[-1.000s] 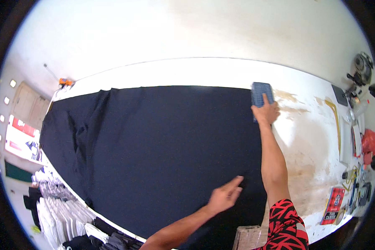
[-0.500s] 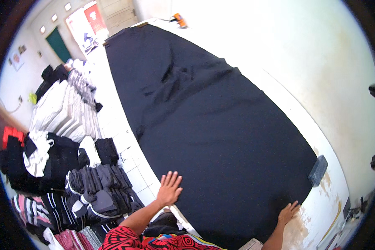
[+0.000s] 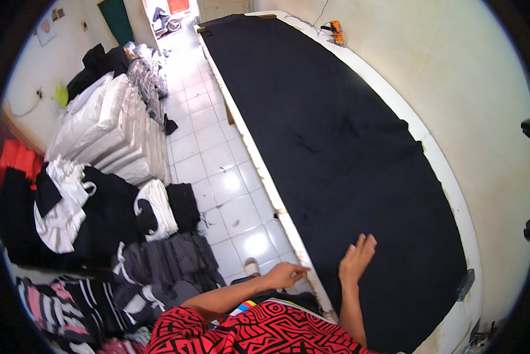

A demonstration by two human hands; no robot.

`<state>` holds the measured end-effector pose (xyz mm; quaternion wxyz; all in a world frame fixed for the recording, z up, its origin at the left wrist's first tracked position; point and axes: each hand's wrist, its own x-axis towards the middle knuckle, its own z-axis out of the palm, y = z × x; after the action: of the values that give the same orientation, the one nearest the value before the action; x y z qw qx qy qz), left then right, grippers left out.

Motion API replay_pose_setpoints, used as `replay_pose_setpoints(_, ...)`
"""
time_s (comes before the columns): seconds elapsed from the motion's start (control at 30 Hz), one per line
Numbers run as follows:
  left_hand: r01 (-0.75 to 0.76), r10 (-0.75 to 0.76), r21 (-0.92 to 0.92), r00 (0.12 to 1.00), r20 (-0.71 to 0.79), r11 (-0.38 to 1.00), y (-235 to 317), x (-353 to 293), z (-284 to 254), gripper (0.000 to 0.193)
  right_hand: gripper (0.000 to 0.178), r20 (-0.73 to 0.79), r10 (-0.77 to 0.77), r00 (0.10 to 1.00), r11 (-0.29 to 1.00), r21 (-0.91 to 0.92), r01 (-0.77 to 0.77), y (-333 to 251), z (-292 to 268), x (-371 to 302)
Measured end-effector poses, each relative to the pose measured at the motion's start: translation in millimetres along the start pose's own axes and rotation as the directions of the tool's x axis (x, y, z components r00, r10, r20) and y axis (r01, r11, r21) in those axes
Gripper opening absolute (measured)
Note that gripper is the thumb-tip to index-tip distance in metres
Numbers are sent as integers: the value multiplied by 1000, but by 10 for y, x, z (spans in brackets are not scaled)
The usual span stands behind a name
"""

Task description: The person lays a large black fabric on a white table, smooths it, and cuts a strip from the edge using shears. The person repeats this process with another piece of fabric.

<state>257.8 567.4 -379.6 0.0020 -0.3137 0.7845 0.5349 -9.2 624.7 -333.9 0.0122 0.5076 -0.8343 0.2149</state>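
A long sheet of black cloth (image 3: 359, 171) covers most of the white table (image 3: 461, 218), with low creases across its middle. At the table's left edge, my left hand (image 3: 285, 275) has its fingers drawn together, the tips pinching the cloth's border. My right hand (image 3: 356, 261) rests over the cloth to the right of it, open, fingers slightly apart and holding nothing. A dark block-shaped weight (image 3: 465, 285) sits on the cloth's right edge.
Left of the table runs a tiled floor (image 3: 218, 156). Beyond it stand stacked plastic-wrapped white bundles (image 3: 109, 133), folded dark garments (image 3: 165, 262) and striped ones (image 3: 58, 310). An orange-and-black power tool (image 3: 336, 32) with a cord lies at the table's far right edge.
My left hand has gone from lying flat to pinching at the table's left edge. My right hand has moved left from the right edge onto the cloth. The deep folds look flatter; my view has shifted.
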Motion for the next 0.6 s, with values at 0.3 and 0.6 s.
replay_pose_setpoints(0.3,180,-207,-105,786,-583,978,-1480,-318,-3045,39,69,-2,-365,931,929,62,364,-2896,1843,2319)
replay_pose_setpoints(0.6,476,-497,-190,683,-535,858,-2964,-29,-5351,45,102,769,-44,638,993,105,-58,-4919,3215,4162)
